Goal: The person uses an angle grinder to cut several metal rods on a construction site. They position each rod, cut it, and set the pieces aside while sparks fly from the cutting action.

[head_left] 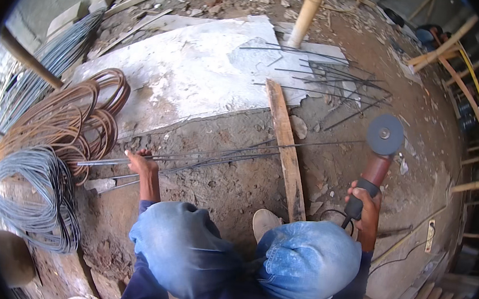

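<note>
My right hand (368, 211) is closed round the dark rear handle of an angle grinder (374, 171). The grinder points away from me, its grey cutting disc (385, 135) facing up and apart from the rods. At the left, my left hand (144, 166) grips thin steel rods (210, 158) near their ends; exactly how many it holds I cannot tell. These rods run to the right across a wooden plank (286, 139) on the ground. Blur hides whether the disc is spinning.
Coils of grey wire (33, 196) and rusty bent bars (91, 106) lie at the left, with long straight rods (57, 63) behind. Cut rods (349, 91) scatter beyond the plank, beside a pale sheet (194, 82). A bamboo post (307, 17) stands at the back; a socket strip (430, 236) lies at the right.
</note>
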The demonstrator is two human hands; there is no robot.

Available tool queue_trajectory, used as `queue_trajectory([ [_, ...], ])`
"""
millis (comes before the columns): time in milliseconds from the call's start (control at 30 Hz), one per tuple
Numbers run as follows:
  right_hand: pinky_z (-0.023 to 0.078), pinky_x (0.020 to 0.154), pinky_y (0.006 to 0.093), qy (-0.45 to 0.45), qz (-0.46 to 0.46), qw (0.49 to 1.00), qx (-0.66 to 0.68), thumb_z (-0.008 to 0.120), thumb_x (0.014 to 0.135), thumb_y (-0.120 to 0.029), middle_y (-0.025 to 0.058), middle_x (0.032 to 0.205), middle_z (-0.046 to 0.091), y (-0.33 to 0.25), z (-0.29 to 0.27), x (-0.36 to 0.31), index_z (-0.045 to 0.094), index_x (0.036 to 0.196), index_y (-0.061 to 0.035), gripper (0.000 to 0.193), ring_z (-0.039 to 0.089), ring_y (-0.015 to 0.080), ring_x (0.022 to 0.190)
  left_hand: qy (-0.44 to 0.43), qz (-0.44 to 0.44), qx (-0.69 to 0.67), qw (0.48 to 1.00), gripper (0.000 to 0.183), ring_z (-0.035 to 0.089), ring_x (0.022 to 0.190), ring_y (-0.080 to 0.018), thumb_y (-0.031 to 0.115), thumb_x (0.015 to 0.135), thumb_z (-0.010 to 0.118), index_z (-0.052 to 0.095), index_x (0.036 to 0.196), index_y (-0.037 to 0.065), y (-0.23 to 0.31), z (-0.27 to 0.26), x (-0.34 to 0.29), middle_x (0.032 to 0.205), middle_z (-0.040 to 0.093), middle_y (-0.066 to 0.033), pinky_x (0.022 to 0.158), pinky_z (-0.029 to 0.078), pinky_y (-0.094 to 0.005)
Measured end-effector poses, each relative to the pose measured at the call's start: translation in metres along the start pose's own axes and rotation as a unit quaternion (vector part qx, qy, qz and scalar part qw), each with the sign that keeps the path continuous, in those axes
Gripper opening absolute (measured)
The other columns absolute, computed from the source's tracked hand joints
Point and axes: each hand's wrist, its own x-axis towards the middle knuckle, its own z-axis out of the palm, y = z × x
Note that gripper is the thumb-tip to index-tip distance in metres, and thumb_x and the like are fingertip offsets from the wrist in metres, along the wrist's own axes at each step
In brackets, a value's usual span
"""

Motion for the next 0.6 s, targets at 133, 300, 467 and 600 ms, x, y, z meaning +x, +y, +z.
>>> queue_trajectory([
  [133,0.059,0.064,0.0319,-0.018,0.073,0.997,-0.027,0.076,0.082,-0.012,0.0103,0.086,0.071,0.014,0.002,-0.001,0.068,0.106,0.0030,0.029,0.070,0.0180,0.069,-0.015,0.059,0.059,0.996,0.024,0.063,0.072,-0.0246,0.021,0.109,0.056,0.048,0.104,0.000,-0.013,0.000,-0.012,0.088,0.061,-0.0124,0.060,0.056,-0.0379],
  [300,0.061,0.066,0.0332,-0.045,0.087,0.995,-0.024,0.076,0.082,-0.015,0.0100,0.086,0.071,0.036,0.004,0.008,0.069,0.107,0.0019,0.030,0.070,0.0186,0.069,-0.047,-0.089,0.176,0.979,0.039,0.073,0.083,-0.0334,0.003,0.103,0.060,0.032,0.130,0.005,-0.007,0.014,-0.048,0.115,0.060,-0.0202,0.064,0.064,-0.0445],
  [467,0.061,0.065,0.0332,-0.036,0.089,0.995,-0.013,0.076,0.082,-0.014,0.0108,0.087,0.071,0.050,0.008,0.009,0.068,0.107,0.0029,0.031,0.070,0.0187,0.069,-0.096,0.102,0.331,0.933,0.073,0.076,0.094,-0.0329,0.000,0.100,0.064,0.014,0.153,0.004,0.001,0.026,-0.101,0.135,0.054,-0.0280,0.076,0.067,-0.0457],
  [600,0.061,0.065,0.0330,-0.045,0.107,0.993,0.004,0.076,0.082,-0.012,0.0111,0.089,0.070,0.052,0.010,0.009,0.066,0.109,0.0032,0.032,0.070,0.0181,0.070,-0.109,0.245,0.476,0.838,0.065,0.076,0.083,-0.0252,0.005,0.097,0.071,0.037,0.152,-0.004,0.006,0.033,-0.114,0.123,0.067,-0.0261,0.073,0.065,-0.0374],
])
